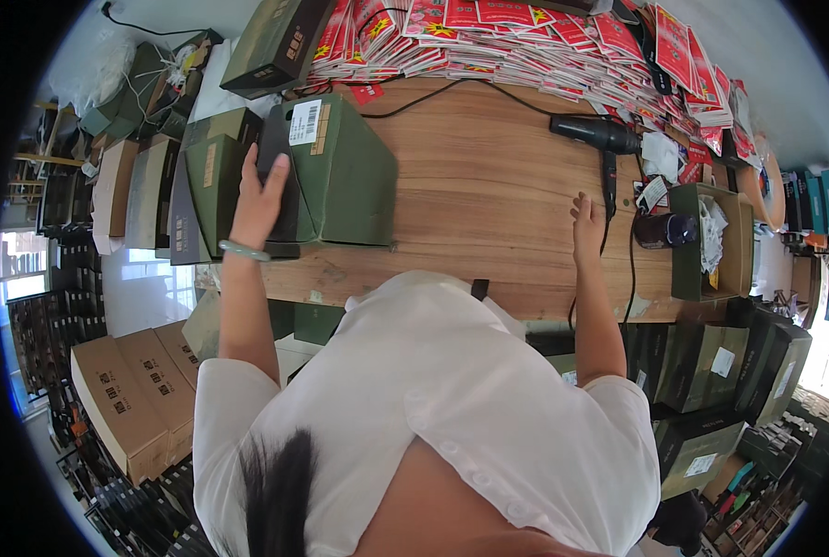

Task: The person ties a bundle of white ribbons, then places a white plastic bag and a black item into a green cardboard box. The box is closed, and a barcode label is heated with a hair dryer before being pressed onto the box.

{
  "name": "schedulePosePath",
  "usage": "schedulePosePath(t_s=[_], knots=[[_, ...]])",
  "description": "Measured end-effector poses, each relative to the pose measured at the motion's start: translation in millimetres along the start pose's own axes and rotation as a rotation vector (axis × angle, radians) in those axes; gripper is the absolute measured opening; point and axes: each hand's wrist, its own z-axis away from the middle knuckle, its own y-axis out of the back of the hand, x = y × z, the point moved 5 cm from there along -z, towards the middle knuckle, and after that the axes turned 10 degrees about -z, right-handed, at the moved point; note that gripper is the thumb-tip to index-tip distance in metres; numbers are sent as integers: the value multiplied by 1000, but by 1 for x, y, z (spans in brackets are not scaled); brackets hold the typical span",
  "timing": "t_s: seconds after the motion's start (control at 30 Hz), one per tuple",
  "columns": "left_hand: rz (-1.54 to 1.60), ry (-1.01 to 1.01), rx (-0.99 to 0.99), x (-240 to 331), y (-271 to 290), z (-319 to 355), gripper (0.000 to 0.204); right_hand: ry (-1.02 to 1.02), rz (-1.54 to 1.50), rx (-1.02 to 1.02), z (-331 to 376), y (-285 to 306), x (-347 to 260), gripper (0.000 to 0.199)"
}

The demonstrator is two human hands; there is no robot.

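My left hand (259, 206) lies against the boxes at the table's left side, its fingers stretched out and the thumb spread apart. Under and beside it is a dark grey shoebox-like carton (287, 200), standing on edge. Just right of that stands a green box (354, 181) with a white label on its upper edge. Another green box (212, 181) stands to the left of my hand. My right hand (588, 226) hovers near the table's right side, fingers loosely parted and holding nothing. Close by its fingertips is the handle of a black hair dryer (609, 181).
Stacks of red printed packets (489, 46) line the back of the wooden table (479, 167). An open box with crumpled paper (735, 241) and a dark jar (665, 230) stand at the right. A black cord crosses the back. Brown cartons (122, 399) stand below left.
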Motion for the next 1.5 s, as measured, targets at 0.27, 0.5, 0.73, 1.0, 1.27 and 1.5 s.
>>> schedulePosePath(t_s=[0.27,0.5,0.73,1.0,1.27,1.5], knots=[[-484,-579,-13,87,-38,48,71,5,765,339,-120,62,21,70],[-745,-688,-339,138,-62,77,110,53,929,104,-177,76,40,71],[-829,-661,-409,151,-58,90,122,-102,671,-21,-241,92,98,62],[-706,-488,-212,127,-40,82,110,-520,-419,-177,-137,26,60,25],[-848,-525,78,106,-49,66,108,-522,-318,-242,1,24,58,32],[-769,-629,80,96,-47,59,97,-276,-239,-146,110,13,-7,36]])
